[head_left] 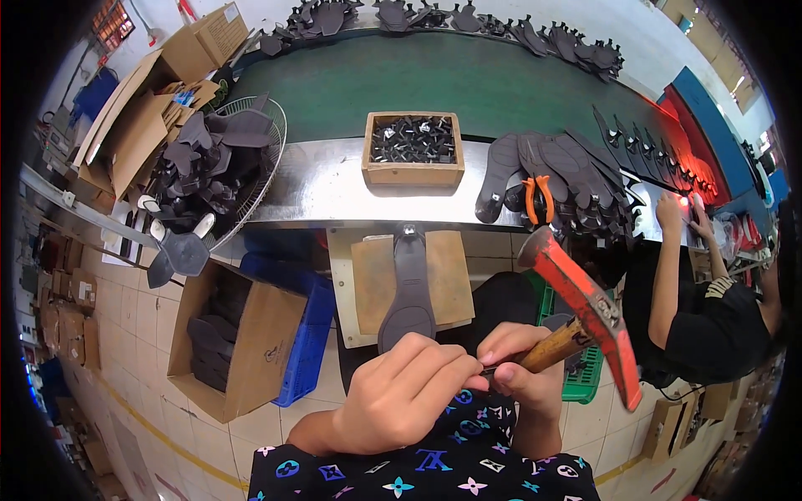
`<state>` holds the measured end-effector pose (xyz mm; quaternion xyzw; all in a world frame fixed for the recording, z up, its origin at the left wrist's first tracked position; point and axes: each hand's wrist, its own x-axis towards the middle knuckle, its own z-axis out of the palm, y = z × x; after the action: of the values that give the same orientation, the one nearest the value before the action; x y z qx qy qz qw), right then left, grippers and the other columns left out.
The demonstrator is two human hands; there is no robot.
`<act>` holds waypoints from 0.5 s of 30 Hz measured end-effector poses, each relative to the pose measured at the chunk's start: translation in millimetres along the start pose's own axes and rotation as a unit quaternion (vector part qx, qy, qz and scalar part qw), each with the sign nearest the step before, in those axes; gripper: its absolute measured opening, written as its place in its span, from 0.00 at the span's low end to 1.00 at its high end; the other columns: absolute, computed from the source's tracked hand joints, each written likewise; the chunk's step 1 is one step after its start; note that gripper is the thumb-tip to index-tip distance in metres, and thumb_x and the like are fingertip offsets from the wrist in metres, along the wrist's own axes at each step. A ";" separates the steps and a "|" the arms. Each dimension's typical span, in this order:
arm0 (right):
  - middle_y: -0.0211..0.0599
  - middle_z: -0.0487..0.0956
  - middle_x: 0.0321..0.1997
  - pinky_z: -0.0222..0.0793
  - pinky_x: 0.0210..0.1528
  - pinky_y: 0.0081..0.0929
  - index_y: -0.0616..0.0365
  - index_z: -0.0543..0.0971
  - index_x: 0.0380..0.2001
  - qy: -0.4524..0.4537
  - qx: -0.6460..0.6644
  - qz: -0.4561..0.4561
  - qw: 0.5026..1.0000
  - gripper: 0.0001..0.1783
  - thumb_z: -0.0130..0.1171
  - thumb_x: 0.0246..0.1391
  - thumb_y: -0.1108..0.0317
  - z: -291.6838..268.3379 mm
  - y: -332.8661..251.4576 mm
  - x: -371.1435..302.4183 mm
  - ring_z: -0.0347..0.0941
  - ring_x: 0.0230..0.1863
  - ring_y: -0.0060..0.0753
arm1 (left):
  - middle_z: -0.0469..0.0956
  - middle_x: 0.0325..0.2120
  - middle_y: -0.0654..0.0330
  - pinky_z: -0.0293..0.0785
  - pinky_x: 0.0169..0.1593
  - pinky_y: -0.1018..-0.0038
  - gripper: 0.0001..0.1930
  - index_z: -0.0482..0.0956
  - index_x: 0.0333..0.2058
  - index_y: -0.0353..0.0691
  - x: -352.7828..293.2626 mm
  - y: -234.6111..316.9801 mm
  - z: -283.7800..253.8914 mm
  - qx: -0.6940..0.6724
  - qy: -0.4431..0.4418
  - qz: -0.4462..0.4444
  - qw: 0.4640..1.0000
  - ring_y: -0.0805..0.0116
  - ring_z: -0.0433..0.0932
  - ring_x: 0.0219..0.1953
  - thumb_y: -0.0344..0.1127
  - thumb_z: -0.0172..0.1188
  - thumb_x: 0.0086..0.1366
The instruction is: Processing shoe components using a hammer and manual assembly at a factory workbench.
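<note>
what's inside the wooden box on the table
The wooden box holds a heap of small black and silvery pieces. The heap covers the box's bottom, so anything lying beneath the top layer cannot be seen.

There was one hammer and one pair of pliers. There was also one wooden box and one wire basket.

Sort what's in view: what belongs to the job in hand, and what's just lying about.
Seemingly in the job:
red-headed hammer with wooden handle, right hand
small dark piece, between right and left hand
dark grey sole-shaped piece on tan board
open wooden box of small dark parts

Apparently lying about:
orange-handled pliers, unheld
brown cardboard carton, upper left
blue plastic crate, lower left
</note>
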<state>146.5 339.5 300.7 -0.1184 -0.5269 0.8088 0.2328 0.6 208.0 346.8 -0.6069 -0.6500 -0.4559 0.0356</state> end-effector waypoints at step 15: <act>0.31 0.78 0.21 0.67 0.28 0.24 0.65 0.82 0.37 0.030 -0.336 -0.089 0.937 0.10 0.64 0.53 0.70 -33.1 74.3 128.3 0.69 0.24 0.16 | 0.83 0.39 0.48 0.76 0.47 0.66 0.17 0.82 0.44 0.34 -3.4 -187.5 70.5 -0.126 0.008 -0.254 0.959 0.54 0.83 0.42 0.34 0.70 0.57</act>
<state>31.4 405.2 226.4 -0.1665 -0.7690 0.5565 0.2667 -116.8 278.8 200.7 -0.4180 -0.7197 -0.5330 -0.1525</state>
